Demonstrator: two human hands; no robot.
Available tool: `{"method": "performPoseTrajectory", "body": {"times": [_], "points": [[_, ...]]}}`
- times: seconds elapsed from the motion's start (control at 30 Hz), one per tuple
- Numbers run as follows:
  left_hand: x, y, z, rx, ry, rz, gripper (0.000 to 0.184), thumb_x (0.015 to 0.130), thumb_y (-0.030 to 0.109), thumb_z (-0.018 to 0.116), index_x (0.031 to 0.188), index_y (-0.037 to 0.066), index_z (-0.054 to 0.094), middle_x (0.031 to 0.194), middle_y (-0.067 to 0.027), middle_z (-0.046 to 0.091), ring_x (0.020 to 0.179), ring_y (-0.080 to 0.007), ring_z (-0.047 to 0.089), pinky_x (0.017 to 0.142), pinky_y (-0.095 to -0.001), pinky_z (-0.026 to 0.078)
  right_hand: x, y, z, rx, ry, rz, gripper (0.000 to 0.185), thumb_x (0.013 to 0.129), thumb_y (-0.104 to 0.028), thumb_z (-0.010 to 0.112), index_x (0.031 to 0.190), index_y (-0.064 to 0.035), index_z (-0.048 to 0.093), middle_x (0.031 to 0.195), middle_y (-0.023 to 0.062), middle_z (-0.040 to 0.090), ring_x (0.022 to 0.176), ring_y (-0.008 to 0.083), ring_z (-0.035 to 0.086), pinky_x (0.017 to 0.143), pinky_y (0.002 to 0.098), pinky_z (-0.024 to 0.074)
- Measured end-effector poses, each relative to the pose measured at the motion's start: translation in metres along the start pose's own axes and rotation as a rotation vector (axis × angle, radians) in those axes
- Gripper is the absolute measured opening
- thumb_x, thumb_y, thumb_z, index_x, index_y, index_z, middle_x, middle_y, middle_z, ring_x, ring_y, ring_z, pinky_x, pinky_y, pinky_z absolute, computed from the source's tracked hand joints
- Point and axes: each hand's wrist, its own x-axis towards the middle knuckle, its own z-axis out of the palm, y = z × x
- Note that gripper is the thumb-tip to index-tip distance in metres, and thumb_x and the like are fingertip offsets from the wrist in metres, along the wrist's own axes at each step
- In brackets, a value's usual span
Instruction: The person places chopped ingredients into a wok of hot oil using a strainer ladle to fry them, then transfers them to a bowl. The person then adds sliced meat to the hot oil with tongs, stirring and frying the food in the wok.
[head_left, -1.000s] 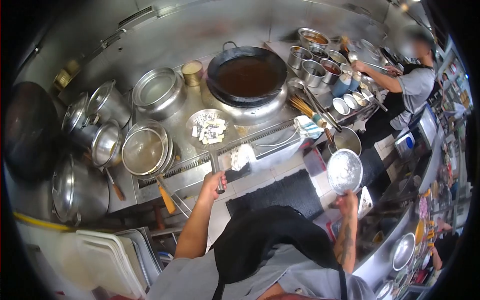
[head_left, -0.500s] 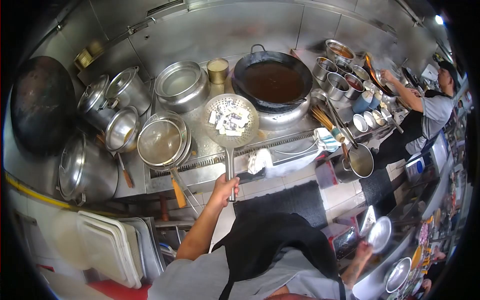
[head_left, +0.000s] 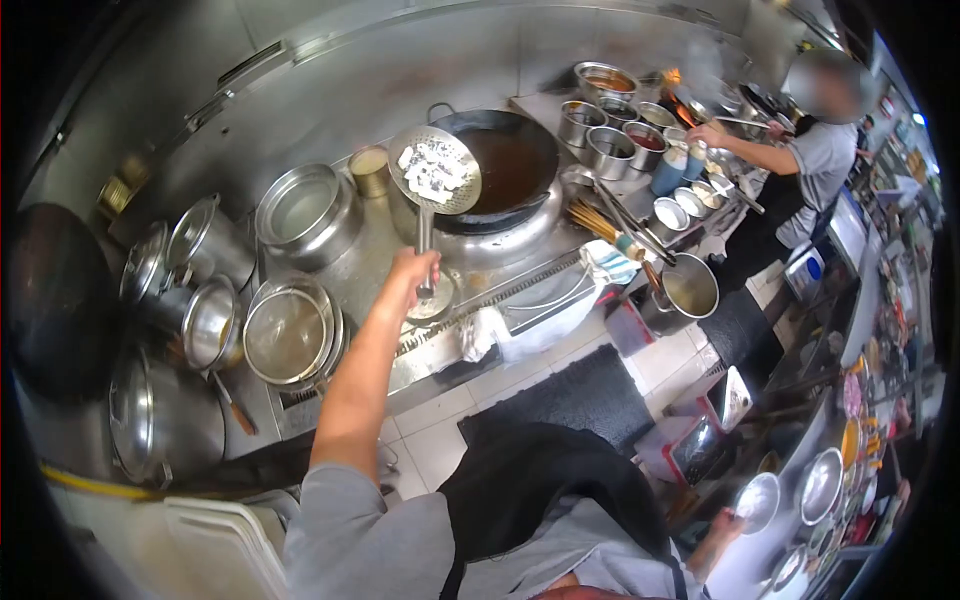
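My left hand (head_left: 412, 272) is closed around the handle of a perforated metal skimmer (head_left: 460, 198). White pieces of food with dark patches (head_left: 432, 168) lie in its bowl. The skimmer is held over the left rim of a black wok (head_left: 546, 195), which contains dark brown liquid (head_left: 515, 165). At the lower right, my right hand (head_left: 724, 528) grips the edge of a round metal bowl (head_left: 758, 500), held away from the stove. Any contents of that bowl are too unclear to tell.
Left of the wok stand a large metal pot (head_left: 300, 215), a tin can (head_left: 370, 172) and stacked strainers (head_left: 285, 340). Sauce containers (head_left: 610, 150) and bamboo sticks (head_left: 590, 220) are to its right. A co-worker (head_left: 815, 160) works farther right. A metal pot (head_left: 690, 285) stands near the stove's front edge.
My left hand has moved the skimmer forward, from in front of the wok to over its left rim. The right hand still holds the metal bowl. The view has turned somewhat.
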Motion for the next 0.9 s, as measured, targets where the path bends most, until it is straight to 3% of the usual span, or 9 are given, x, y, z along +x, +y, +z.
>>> {"method": "performPoseTrajectory", "body": {"times": [0.1,0.2,0.3,0.37,0.6,0.67,0.73,0.87,0.9], "points": [[0.059,0.009,0.01,0.139,0.003,0.069,0.013,0.074,0.01,0.058,0.069,-0.001,0.053,0.056,-0.0055,0.053,0.044,-0.0152,0.049,0.04,-0.0285,0.039,-0.049,-0.01,0.007,-0.003,-0.018,-0.032,0.019,0.088,-0.018,0.042,0.098,-0.0048,0.051,0.076,0.008,0.053,0.058,0.0176,0.048,0.048,0.0265,0.0459],[0.1,0.026,0.019,0.318,0.04,0.082,0.022,0.07,0.012,0.059,0.056,-0.004,0.056,0.051,-0.0106,0.055,0.044,-0.0195,0.051,0.043,-0.0334,0.038,-0.1,-0.024,0.028,0.042,0.055,-0.047,0.018,0.082,-0.009,0.038,0.096,-0.0012,0.046,0.064,0.0081,0.047,0.055,0.02,0.048,0.048,0.0296,0.045],[0.106,0.044,0.031,0.382,0.029,0.095,0.015,0.068,0.006,0.06,0.061,-0.007,0.056,0.053,-0.0116,0.055,0.043,-0.019,0.052,0.04,-0.0343,0.038,-0.107,-0.035,0.011,0.025,0.067,-0.072,0.018,0.082,-0.008,0.037,0.096,-0.0003,0.046,0.065,0.0077,0.048,0.053,0.0179,0.047,0.046,0.0275,0.0448],[0.107,0.055,0.038,0.396,0.021,0.08,0.013,0.069,0.004,0.06,0.062,-0.006,0.057,0.053,-0.0118,0.055,0.041,-0.0193,0.052,0.039,-0.034,0.038,-0.098,-0.043,-0.011,0.011,-0.076,-0.008,0.018,0.09,-0.018,0.039,0.098,-0.0062,0.049,0.08,0.0085,0.054,0.063,0.0171,0.049,0.056,0.026,0.0473],[0.103,0.072,0.049,0.534,0.067,0.16,0.015,0.068,0.004,0.059,0.057,-0.006,0.055,0.052,-0.0083,0.052,0.04,-0.0189,0.049,0.036,-0.0349,0.038,-0.087,-0.068,-0.021,-0.03,-0.073,-0.048,0.016,0.09,-0.017,0.039,0.096,-0.0063,0.05,0.077,0.0053,0.055,0.06,0.0137,0.048,0.052,0.0252,0.0446],[0.121,0.068,0.042,0.526,0.057,0.146,0.016,0.067,0.005,0.058,0.06,-0.01,0.057,0.056,-0.014,0.057,0.044,-0.0234,0.055,0.042,-0.0364,0.044,-0.103,-0.072,-0.001,-0.052,-0.065,-0.103,0.016,0.09,-0.017,0.04,0.095,-0.0059,0.051,0.077,0.0045,0.055,0.06,0.0127,0.049,0.053,0.0254,0.0439],[0.14,0.059,0.037,0.881,0.213,0.231,0.018,0.067,0.005,0.055,0.065,-0.012,0.058,0.064,-0.0224,0.061,0.054,-0.0291,0.062,0.054,-0.0375,0.049,-0.106,-0.076,0.006,-0.046,-0.058,-0.098,0.016,0.089,-0.017,0.041,0.095,-0.0058,0.051,0.078,0.0048,0.056,0.06,0.0128,0.049,0.053,0.0256,0.0436],[0.113,0.065,0.032,1.006,0.2,0.226,0.018,0.067,0.005,0.054,0.069,-0.011,0.061,0.071,-0.025,0.063,0.064,-0.0329,0.064,0.065,-0.0371,0.05,-0.096,-0.085,0.004,-0.031,-0.056,-0.079,0.015,0.089,-0.016,0.042,0.097,-0.0054,0.051,0.081,0.006,0.057,0.063,0.0134,0.051,0.055,0.0258,0.0432],[0.106,0.061,0.029,1.062,0.316,0.391,0.018,0.067,0.007,0.054,0.068,-0.009,0.061,0.069,-0.0232,0.063,0.065,-0.033,0.064,0.067,-0.0371,0.05,-0.098,-0.086,0.007,-0.035,-0.058,-0.073,0.015,0.089,-0.016,0.042,0.097,-0.0054,0.051,0.081,0.006,0.057,0.063,0.0134,0.051,0.055,0.0258,0.0432]]}}
